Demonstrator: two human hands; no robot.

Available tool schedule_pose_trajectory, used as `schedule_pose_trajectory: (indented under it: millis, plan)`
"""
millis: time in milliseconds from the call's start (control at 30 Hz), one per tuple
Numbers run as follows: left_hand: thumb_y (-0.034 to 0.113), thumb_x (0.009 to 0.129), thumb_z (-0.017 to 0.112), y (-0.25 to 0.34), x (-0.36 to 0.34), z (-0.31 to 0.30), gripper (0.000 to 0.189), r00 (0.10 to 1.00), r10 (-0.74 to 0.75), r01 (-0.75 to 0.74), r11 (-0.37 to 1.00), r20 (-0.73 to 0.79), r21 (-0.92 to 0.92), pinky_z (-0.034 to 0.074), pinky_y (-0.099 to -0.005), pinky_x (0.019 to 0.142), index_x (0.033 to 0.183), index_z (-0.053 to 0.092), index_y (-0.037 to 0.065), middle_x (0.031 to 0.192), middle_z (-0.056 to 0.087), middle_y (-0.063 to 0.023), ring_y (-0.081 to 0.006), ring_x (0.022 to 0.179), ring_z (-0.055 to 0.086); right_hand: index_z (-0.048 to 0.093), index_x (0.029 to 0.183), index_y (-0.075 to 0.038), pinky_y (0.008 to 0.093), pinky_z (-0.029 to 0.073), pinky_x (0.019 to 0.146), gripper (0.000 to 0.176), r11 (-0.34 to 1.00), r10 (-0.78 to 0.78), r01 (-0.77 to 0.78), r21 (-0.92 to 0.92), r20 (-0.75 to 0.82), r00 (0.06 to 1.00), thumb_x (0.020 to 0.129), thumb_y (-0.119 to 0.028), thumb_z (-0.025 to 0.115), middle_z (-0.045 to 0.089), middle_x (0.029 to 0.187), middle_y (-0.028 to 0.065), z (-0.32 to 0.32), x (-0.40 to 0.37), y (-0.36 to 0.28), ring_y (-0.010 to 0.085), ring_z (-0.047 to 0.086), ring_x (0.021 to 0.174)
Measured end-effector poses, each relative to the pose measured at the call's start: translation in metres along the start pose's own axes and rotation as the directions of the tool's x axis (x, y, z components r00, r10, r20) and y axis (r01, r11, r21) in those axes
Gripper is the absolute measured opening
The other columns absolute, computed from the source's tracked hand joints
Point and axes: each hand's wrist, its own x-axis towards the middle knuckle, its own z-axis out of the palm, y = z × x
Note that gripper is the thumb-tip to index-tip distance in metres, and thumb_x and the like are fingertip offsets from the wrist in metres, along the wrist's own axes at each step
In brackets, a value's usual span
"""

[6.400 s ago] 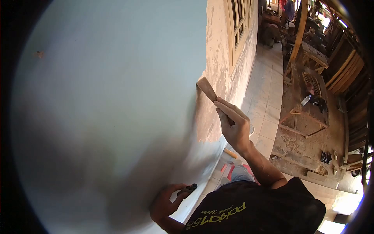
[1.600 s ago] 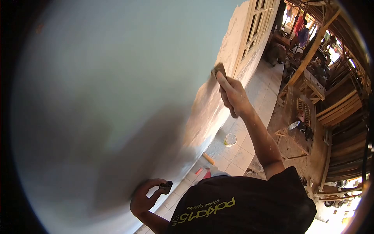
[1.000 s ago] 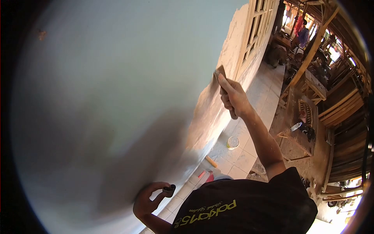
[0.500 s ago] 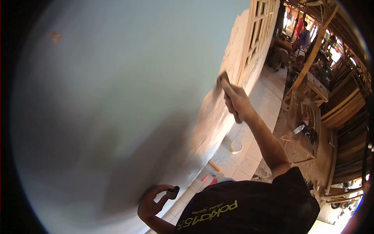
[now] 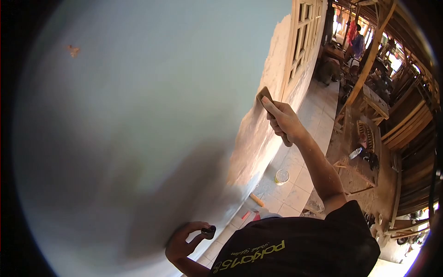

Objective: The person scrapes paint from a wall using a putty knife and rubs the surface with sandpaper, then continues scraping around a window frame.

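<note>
My right hand is closed on a piece of brown sandpaper, thumb laid along it, held against the wall where blue paint meets a bare patch. Its lower end shows below the fingers. Low in the view, my left hand is beside the blue wall. Between its thumb and fingers is a small dark curled roll, which looks like rolled sandpaper.
A wooden window frame stands beyond the bare patch. On the tiled floor are a white tub and a wooden-looking stick. To the right stands a wooden table holding a bottle. Another person is far off.
My right hand and the sandpaper have shifted very slightly on the wall patch. My left hand has turned a little, still holding the roll. The view has shifted slightly.
</note>
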Motion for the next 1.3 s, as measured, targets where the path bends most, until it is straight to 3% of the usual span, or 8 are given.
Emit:
schedule_pose_trajectory:
  millis: [233,300,367,433,600,767,1033,1300]
  plan:
    - [-0.004,0.085,0.07,-0.009,-0.002,0.0,0.035,1.0,-0.013,0.013,1.0,0.002,-0.007,0.049,-0.0343,0.097,0.118,0.062,0.002,0.114,0.067,-0.0106,-0.0202,0.107,0.064,0.049,0.093,-0.012,0.0239,0.033,0.039,0.036,0.856,0.134,0.008,0.517,-0.237,0.962,0.098,-0.047,0.054,0.044,0.061,-0.0034,-0.018,-0.014,0.089,0.0097,0.042,0.044]
    - [-0.004,0.086,0.069,-0.005,-0.003,0.0,0.034,1.0,0.0,0.0,1.0,-0.008,-0.012,0.048,-0.0338,0.097,0.119,0.062,0.002,0.114,0.068,-0.0103,-0.0196,0.108,0.064,0.051,0.1,-0.009,0.0309,0.038,0.039,0.038,0.89,0.455,-0.454,0.03,-0.034,0.89,0.099,-0.047,0.046,0.05,0.063,0.0026,-0.05,-0.023,0.19,0.0148,0.049,0.045]
    - [0.0,0.087,0.069,-0.002,-0.003,-0.002,0.032,0.996,-0.084,0.085,0.991,-0.008,0.102,0.048,-0.033,0.097,0.118,0.063,0.003,0.114,0.069,-0.0097,-0.0189,0.11,0.064,0.057,0.088,-0.006,0.0321,0.039,0.04,0.053,0.665,0.667,-0.293,-0.687,0.371,0.646,0.097,-0.055,0.042,0.058,0.064,0.0054,-0.092,-0.039,0.31,0.0156,0.052,0.047]
    - [0.003,0.089,0.069,0.002,-0.002,-0.004,0.029,0.997,-0.073,0.075,0.977,-0.018,0.2,0.047,-0.0328,0.098,0.117,0.064,0.004,0.114,0.069,-0.0094,-0.0184,0.112,0.063,0.058,0.086,-0.004,0.0315,0.045,0.044,0.027,0.419,0.878,-0.66,-0.624,0.091,0.471,0.093,-0.03,0.052,0.059,0.063,0.0071,-0.095,-0.066,0.355,0.0172,0.056,0.05]
    - [0.003,0.089,0.069,-0.001,-0.001,-0.003,0.029,0.995,-0.098,0.097,0.989,0.001,0.108,0.047,-0.0326,0.098,0.117,0.064,0.005,0.113,0.069,-0.0093,-0.0184,0.11,0.064,0.056,0.113,0.002,0.0301,0.046,0.043,0.031,0.793,0.606,-0.604,-0.081,0.006,0.795,0.097,-0.024,0.051,0.064,0.069,0.0111,-0.093,-0.102,0.349,0.0188,0.057,0.048]
    - [0.01,0.089,0.071,0.005,-0.003,-0.004,0.03,0.989,-0.146,0.146,0.963,-0.019,0.228,0.046,-0.0322,0.097,0.117,0.064,0.004,0.111,0.07,-0.0107,-0.0189,0.108,0.065,0.05,0.137,-0.003,0.0283,0.044,0.045,0.044,0.963,0.212,-0.229,-0.142,-0.125,0.969,0.099,-0.027,0.051,0.067,0.077,0.0062,-0.042,-0.105,0.197,0.013,0.056,0.058]
    - [0.021,0.089,0.072,0.014,-0.018,-0.001,0.034,0.943,-0.287,0.327,0.889,-0.167,0.321,0.045,-0.0328,0.098,0.117,0.064,0.003,0.11,0.07,-0.0114,-0.0206,0.108,0.064,0.061,0.13,-0.008,0.0313,0.048,0.06,0.034,0.735,-0.66,0.465,-0.493,-0.366,0.655,0.096,-0.008,0.059,0.062,0.075,0.013,0.044,-0.091,0.09,0.0168,0.057,0.06]
    - [0.021,0.089,0.073,0.007,-0.053,-0.013,0.035,0.923,-0.335,0.378,0.884,-0.19,0.274,0.046,-0.0329,0.098,0.117,0.064,0.003,0.111,0.069,-0.0101,-0.0204,0.109,0.064,0.06,0.132,-0.007,0.0296,0.049,0.06,0.037,0.784,-0.61,0.482,-0.392,-0.34,0.716,0.095,-0.005,0.059,0.066,0.081,0.0148,0.066,-0.074,0.077,0.0171,0.062,0.064]
